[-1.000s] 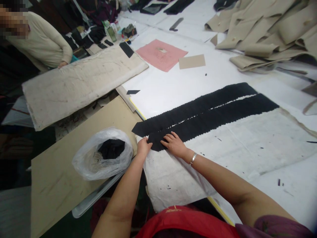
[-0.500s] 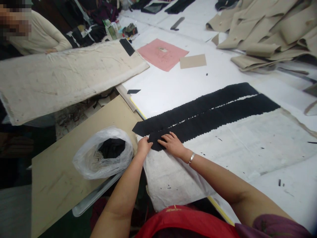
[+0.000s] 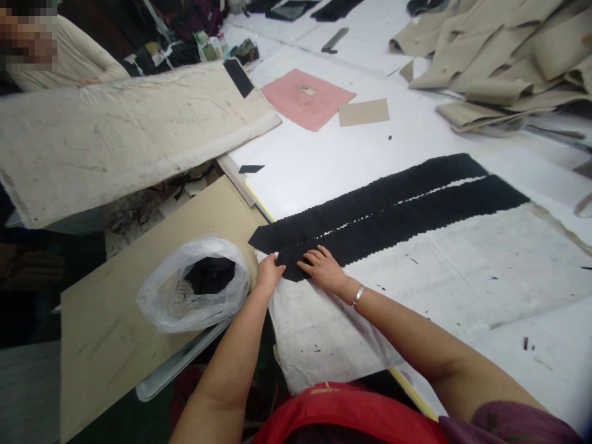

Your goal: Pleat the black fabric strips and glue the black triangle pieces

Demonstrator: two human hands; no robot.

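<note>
Two long black strips with zigzag edges lie side by side on a white cloth over the table, the far strip and the near strip. My left hand pinches the pointed left end of the near strip between thumb and fingers. A little to the right, my right hand rests on the same strip with its fingers spread, a silver bracelet on the wrist. The white cloth under the strips carries small black scraps.
At the left a plastic bag with black cloth inside stands on a tan board. A person's sleeve is behind a padded board. Pink paper, a tan card and piled tan material lie farther back.
The view has shifted slightly. The person's arm and the padded board at the upper left have moved a little. My hands stay in the same places on the near strip.
</note>
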